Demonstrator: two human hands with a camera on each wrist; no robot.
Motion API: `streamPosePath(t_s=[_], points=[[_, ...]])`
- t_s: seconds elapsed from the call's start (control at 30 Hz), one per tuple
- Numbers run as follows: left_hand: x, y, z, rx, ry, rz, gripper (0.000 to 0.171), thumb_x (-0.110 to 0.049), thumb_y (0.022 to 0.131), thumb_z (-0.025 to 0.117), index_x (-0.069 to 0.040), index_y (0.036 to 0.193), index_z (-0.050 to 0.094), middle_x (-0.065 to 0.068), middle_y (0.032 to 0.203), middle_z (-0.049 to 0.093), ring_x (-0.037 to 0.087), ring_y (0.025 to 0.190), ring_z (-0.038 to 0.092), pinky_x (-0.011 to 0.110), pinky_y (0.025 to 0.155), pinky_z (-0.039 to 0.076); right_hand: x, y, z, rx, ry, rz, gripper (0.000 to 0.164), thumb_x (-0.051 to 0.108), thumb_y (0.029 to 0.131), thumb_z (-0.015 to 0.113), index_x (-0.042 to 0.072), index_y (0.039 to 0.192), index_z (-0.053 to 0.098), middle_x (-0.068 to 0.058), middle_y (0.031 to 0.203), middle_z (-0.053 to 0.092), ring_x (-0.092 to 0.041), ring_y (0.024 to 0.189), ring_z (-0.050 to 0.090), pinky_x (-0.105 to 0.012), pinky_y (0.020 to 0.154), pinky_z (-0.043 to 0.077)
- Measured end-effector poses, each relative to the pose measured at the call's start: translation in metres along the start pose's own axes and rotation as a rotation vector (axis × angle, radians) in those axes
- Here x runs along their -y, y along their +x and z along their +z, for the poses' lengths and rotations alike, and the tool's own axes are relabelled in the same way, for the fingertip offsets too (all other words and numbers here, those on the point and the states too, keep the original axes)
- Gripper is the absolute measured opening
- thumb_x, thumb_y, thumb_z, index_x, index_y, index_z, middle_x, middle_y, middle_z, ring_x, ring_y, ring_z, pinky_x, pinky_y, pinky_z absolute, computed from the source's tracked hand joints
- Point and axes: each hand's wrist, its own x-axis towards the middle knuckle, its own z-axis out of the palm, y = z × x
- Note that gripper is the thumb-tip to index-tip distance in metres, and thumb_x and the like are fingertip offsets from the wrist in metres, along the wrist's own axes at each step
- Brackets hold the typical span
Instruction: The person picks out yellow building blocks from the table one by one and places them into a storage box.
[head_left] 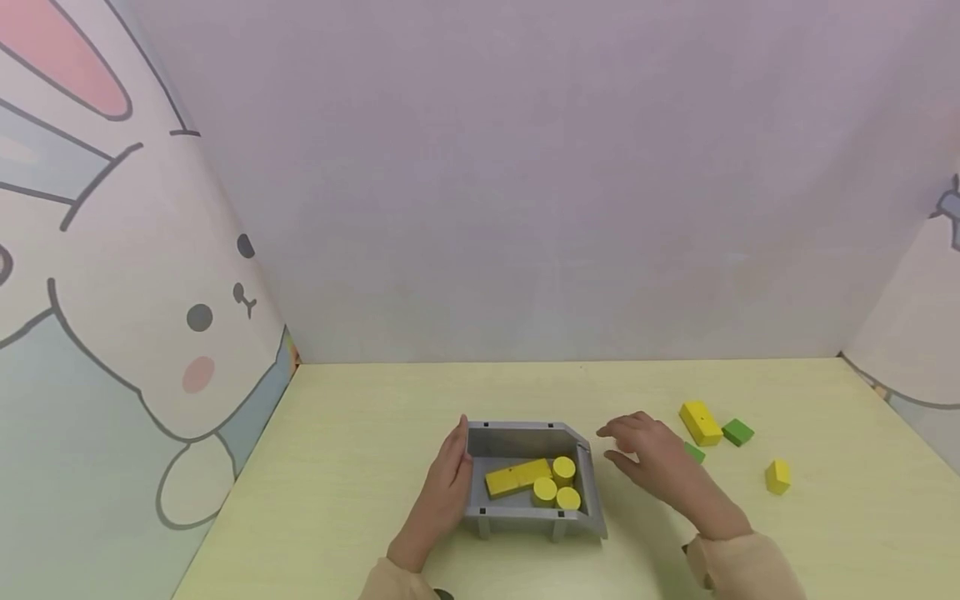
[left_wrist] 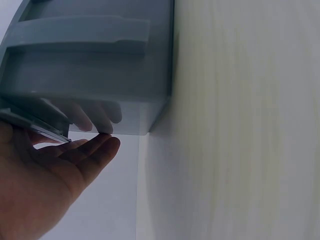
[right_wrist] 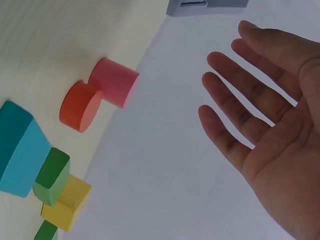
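Note:
A grey open-topped bin (head_left: 517, 515) stands on the table, holding a long yellow block (head_left: 517, 478) and three yellow cylinders (head_left: 564, 469). My left hand (head_left: 447, 483) rests along the bin's left end, fingers fairly straight. In the left wrist view those fingers (left_wrist: 97, 155) touch the grey wall below its lip; the thumb is mostly hidden. Just off the bin's right end, my right hand (head_left: 651, 454) hovers with fingers spread and loosely bent. The right wrist view shows the palm of this right hand (right_wrist: 272, 120) with nothing in it.
Right of the right hand lie a yellow block (head_left: 701, 422), a green block (head_left: 738, 432) and a smaller yellow block (head_left: 778, 476). Another green piece (head_left: 694, 452) is partly covered. A blue block (right_wrist: 22, 150), an orange cylinder (right_wrist: 80, 106) and a pink cylinder (right_wrist: 114, 82) show in the right wrist view.

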Motion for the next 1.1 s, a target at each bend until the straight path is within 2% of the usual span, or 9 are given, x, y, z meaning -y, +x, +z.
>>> streamPosePath(t_s=[0.1, 0.3, 0.63, 0.77, 0.93, 1.1], points=[[0.000, 0.000, 0.000, 0.002, 0.000, 0.000, 0.049, -0.005, 0.098, 0.030, -0.001, 0.144, 0.014, 0.024, 0.148, 0.022, 0.035, 0.134, 0.020, 0.054, 0.109, 0.024, -0.007, -0.004, -0.001, -0.012, -0.019, 0.031, 0.025, 0.004, 0.067, 0.075, 0.008, 0.090, 0.068, -0.006, 0.089, 0.069, -0.017, 0.075, 0.056, -0.035, 0.059, 0.055], [0.001, 0.000, 0.001, 0.006, 0.000, -0.002, 0.049, -0.005, 0.098, 0.030, -0.002, 0.144, 0.014, 0.023, 0.149, 0.021, 0.032, 0.135, 0.018, 0.053, 0.109, 0.024, -0.020, -0.012, -0.003, -0.042, -0.027, 0.062, 0.025, 0.003, 0.064, 0.076, 0.005, 0.088, 0.068, -0.012, 0.091, 0.068, -0.027, 0.081, 0.059, -0.045, 0.066, 0.056], [0.001, 0.000, 0.000, 0.008, 0.001, -0.005, 0.049, -0.006, 0.098, 0.030, -0.002, 0.144, 0.014, 0.023, 0.148, 0.022, 0.034, 0.134, 0.019, 0.054, 0.109, 0.024, -0.037, -0.024, -0.009, 0.053, -0.006, 0.222, 0.029, 0.004, 0.068, 0.074, 0.003, 0.095, 0.066, -0.017, 0.101, 0.065, -0.037, 0.093, 0.058, -0.055, 0.079, 0.052], [0.002, 0.000, 0.000, 0.011, -0.006, 0.000, 0.049, -0.005, 0.098, 0.030, -0.002, 0.144, 0.014, 0.022, 0.149, 0.022, 0.032, 0.135, 0.019, 0.055, 0.108, 0.025, -0.044, -0.028, -0.009, 0.020, -0.009, 0.214, 0.030, 0.003, 0.066, 0.075, 0.002, 0.094, 0.066, -0.017, 0.099, 0.066, -0.037, 0.093, 0.058, -0.055, 0.079, 0.052], [0.002, 0.000, 0.001, 0.012, -0.014, -0.003, 0.048, -0.006, 0.099, 0.030, -0.004, 0.144, 0.014, 0.020, 0.149, 0.022, 0.031, 0.135, 0.019, 0.055, 0.108, 0.025, -0.051, -0.033, -0.010, -0.028, -0.017, 0.200, 0.031, 0.002, 0.064, 0.076, 0.001, 0.093, 0.066, -0.017, 0.097, 0.066, -0.036, 0.089, 0.059, -0.051, 0.070, 0.054], [0.002, -0.001, 0.001, 0.012, -0.029, -0.005, 0.049, -0.007, 0.099, 0.031, -0.005, 0.145, 0.014, 0.020, 0.149, 0.022, 0.031, 0.135, 0.019, 0.055, 0.108, 0.026, -0.057, -0.036, -0.013, -0.028, -0.034, 0.228, 0.033, 0.001, 0.066, 0.075, 0.000, 0.096, 0.064, -0.018, 0.099, 0.065, -0.038, 0.090, 0.057, -0.052, 0.069, 0.054]])
